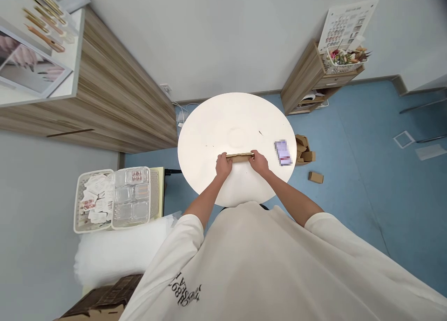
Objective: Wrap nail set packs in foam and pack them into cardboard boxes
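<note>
A narrow brown cardboard box (239, 158) lies in front of me on the round white table (230, 111), held between both hands. My left hand (224, 165) grips its left end, fingers closed round the cardboard. On its right end my right hand (259, 163) has the same kind of hold, with fingers bent over the edge. The box looks partly folded; its inside cannot be made out. To the right of my right hand lies a purple item (283, 152), blurred by pixelation.
Left of the table are two baskets (77, 202) with cards and clear plastic boxes, beside white wrapping (115, 251). A cardboard carton (304, 149) and a small brown box (316, 177) are on the floor at right. Wooden cabinets (122, 79) flank the wall.
</note>
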`<state>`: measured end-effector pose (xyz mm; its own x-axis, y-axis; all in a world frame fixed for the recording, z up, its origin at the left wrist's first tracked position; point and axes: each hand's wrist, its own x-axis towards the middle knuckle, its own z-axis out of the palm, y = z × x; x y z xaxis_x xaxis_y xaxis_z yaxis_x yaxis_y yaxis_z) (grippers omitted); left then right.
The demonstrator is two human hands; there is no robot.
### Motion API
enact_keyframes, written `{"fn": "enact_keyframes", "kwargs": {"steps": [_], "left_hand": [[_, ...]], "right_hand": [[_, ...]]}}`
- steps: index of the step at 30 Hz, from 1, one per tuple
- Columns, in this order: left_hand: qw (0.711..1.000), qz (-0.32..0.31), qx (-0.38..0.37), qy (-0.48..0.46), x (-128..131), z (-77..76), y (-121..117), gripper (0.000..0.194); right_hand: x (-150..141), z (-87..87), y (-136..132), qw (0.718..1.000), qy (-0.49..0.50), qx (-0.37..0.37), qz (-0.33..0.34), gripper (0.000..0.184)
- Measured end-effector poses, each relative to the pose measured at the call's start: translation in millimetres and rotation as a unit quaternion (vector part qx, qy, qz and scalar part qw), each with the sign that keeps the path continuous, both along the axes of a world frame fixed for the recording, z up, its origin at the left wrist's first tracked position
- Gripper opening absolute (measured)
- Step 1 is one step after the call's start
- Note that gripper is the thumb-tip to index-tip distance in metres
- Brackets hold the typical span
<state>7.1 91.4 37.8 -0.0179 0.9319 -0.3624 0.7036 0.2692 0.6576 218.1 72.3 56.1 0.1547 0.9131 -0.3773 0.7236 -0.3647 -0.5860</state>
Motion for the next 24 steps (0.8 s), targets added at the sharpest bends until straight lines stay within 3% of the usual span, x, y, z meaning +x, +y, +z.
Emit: {"fn": "enact_keyframes", "kwargs": {"steps": [3, 8, 11, 16, 24], "left_hand": [[1.000, 0.013, 0.019, -0.009, 0, 1.1, -1, 0.051], [1.000, -0.005, 0.022, 0.007, -1, 4.6, -2, 0.042], [0.999, -0.026, 0.007, 0.027, -1, 6.9, 0, 0.039], [0.992, -0.080, 0.049, 0.088, -2, 12.7, 4, 0.029], [0.981, -0.122, 0.041, 0.145, -9, 26.8, 7, 0.033]], "right_hand": [[-2, -4.3, 4, 0.999, -0.030, 0.019, 0.018, 0.037], [-4, -7.4, 4, 0.995, -0.064, 0.043, 0.062, 0.035], [-5, -7.4, 5, 0.995, -0.059, 0.045, 0.070, 0.036], [-3, -13.8, 3, 0.996, -0.030, 0.062, 0.063, 0.038], [7, -27.2, -5, 0.988, -0.014, 0.134, 0.081, 0.035]]}}
